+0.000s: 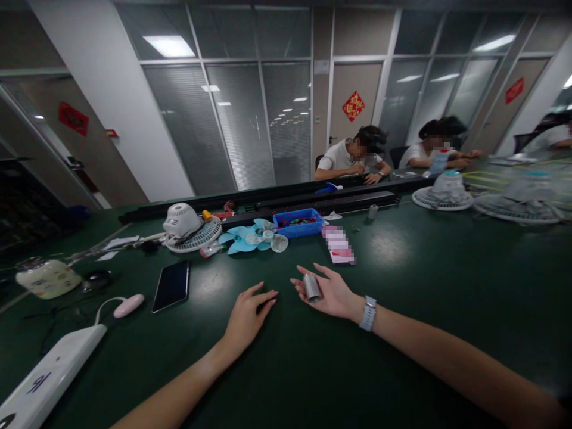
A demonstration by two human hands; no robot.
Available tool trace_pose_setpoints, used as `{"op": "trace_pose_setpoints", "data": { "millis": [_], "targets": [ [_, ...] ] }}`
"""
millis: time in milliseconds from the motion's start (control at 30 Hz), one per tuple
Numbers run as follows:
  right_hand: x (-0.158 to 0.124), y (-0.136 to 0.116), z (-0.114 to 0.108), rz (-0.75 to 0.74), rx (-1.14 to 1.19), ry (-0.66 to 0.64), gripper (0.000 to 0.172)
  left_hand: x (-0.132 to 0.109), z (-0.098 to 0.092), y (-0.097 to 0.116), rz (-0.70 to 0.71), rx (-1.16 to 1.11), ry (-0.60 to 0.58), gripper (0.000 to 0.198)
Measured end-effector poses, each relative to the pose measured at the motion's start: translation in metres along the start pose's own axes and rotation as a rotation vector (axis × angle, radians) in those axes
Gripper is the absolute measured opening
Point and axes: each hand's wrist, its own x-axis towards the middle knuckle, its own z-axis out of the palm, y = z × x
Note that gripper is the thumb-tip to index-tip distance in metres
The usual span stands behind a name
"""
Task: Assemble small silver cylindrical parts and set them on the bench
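Note:
A short grey metal cylinder (311, 288) lies tilted across the fingers of my right hand (331, 292), which is turned palm up with its thumb and fingertips showing around the piece. My left hand (250, 311) rests over the green table (286, 369), to the left of the cylinder and apart from it, with its fingers spread and nothing in them. Beyond my hands lie light-blue fan blades (245, 238) and a pink-and-white packet (338, 245).
Behind are a blue tray (298, 223) of small parts and a white fan part (181, 220). A phone (172, 286), a white power strip (53, 372) and a jar (48, 278) lie left. Two people sit across the table; another cylinder (372, 211) stands farther back.

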Motion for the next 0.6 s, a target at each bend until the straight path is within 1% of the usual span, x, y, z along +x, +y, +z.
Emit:
{"op": "trace_pose_setpoints", "data": {
  "millis": [100, 200, 600],
  "targets": [
    [-0.0009, -0.0005, -0.0003, 0.004, -0.014, 0.006, 0.046, 0.0000, 0.0007, -0.0016, 0.000, -0.003, 0.001, 0.028],
    [-0.0001, -0.0011, -0.0035, 0.006, -0.022, -0.015, 0.048, -0.0002, 0.0015, -0.0033, 0.003, 0.006, 0.011, 0.029],
    [0.0005, -0.0009, -0.0060, 0.004, -0.018, -0.025, 0.048, -0.0018, 0.0022, -0.0051, 0.016, 0.032, 0.012, 0.030]
  ]
}}
